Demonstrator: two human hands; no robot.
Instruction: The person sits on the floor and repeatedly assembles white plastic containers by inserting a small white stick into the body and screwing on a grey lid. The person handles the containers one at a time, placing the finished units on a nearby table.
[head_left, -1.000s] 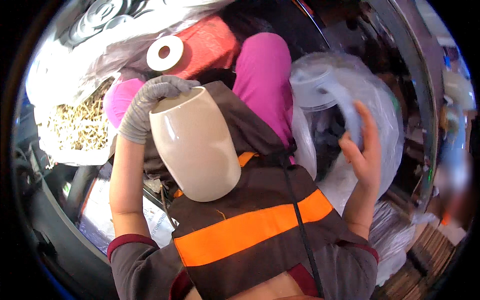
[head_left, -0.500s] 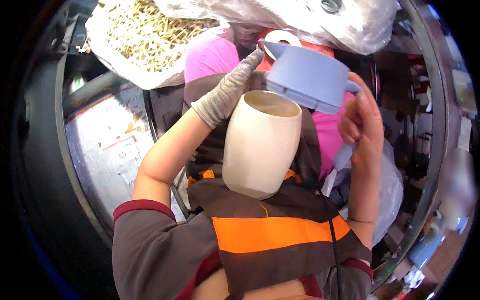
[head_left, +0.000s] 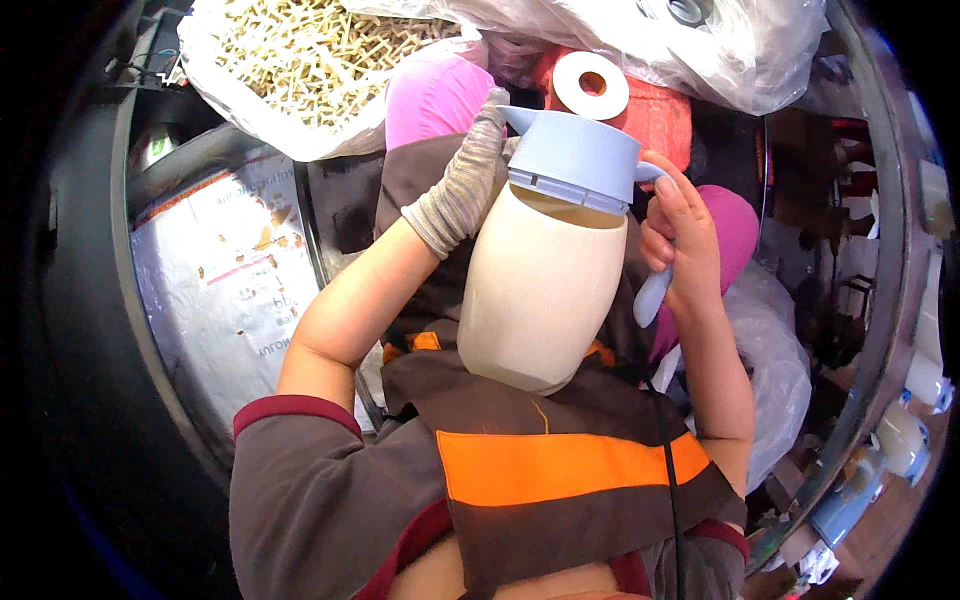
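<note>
A cream, barrel-shaped jug body leans in my lap, its mouth tilted away from me. My left hand, in a grey striped knit glove, is against the body's left side, with its fingertips near the spout. My right hand is bare and grips the handle of a light-blue jug top, which has a pointed spout at its left. The top's slotted lower edge sits over the far part of the mouth, slightly tilted. A dark gap shows along the near rim.
A white sack of tan sticks or strips stands at the far left. A roll of white tape lies on red cloth ahead. Clear plastic bags lie at the far right. Other jugs stand at the right edge.
The blue top has come down and leftward onto the jug's mouth, carried by my right hand. My left hand stays beside the body. The whole view has shifted slightly.
</note>
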